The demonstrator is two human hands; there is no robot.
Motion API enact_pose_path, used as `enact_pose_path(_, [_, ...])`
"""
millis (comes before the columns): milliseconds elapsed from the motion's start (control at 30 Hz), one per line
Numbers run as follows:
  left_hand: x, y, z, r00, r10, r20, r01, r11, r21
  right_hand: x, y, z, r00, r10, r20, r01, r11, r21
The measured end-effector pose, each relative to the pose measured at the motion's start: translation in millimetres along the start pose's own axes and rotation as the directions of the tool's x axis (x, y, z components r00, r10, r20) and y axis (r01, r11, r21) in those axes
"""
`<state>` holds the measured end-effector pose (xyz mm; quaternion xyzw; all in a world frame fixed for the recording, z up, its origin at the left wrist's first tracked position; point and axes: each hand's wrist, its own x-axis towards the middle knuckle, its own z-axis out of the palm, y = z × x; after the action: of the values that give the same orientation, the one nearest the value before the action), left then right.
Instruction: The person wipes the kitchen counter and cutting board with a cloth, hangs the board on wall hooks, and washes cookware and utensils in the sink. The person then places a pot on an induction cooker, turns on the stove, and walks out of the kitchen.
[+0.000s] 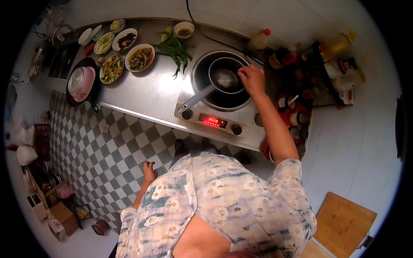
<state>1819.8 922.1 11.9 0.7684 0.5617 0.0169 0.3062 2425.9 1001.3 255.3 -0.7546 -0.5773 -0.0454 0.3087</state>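
Observation:
My right hand (252, 80) is over the right rim of a saucepan (224, 79), its fingers pinched together; whether anything is between them I cannot make out. The saucepan has a long grey handle (196, 98) pointing toward the front left. It sits in the dark round well (202, 73) of a cooker whose red display (213, 121) is lit, with a knob on either side. Inside the pan is a shiny, pale patch, perhaps liquid. My left hand (149, 172) hangs low by my side, away from the counter, holding nothing, fingers apart.
Left of the cooker lie green leafy stalks (174, 49), a small bowl (184, 30) and several dishes of cut food, including an oval plate (140, 58). A dark wok (79, 81) overhangs the counter's front edge. Jars and bottles (297, 118) crowd the right side.

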Motion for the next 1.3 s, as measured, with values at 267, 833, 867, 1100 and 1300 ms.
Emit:
enact_pose_path(267, [10,24,-1,0.999,-0.014,-0.037,0.01,0.994,-0.105,11,21,25,0.985,-0.011,0.172,0.042,0.982,-0.183])
enact_pose_path(833, [-8,6,14,0.993,-0.064,-0.096,0.047,0.984,-0.171,38,33,27,0.998,-0.05,-0.041,0.044,0.991,-0.13])
enact_pose_path(867, [-7,4,14,0.993,-0.088,-0.083,0.073,0.982,-0.176,34,30,9,0.996,-0.021,-0.088,0.016,0.998,-0.059])
enact_pose_path(1100, [38,55,-8,0.977,0.06,-0.202,-0.12,0.947,-0.298,-54,5,-81,0.945,0.256,-0.202,-0.19,0.936,0.297])
enact_pose_path(1300, [106,190,-46,0.955,0.174,-0.241,-0.273,0.835,-0.477,-181,-8,-68,0.878,0.471,-0.085,-0.427,0.851,0.307])
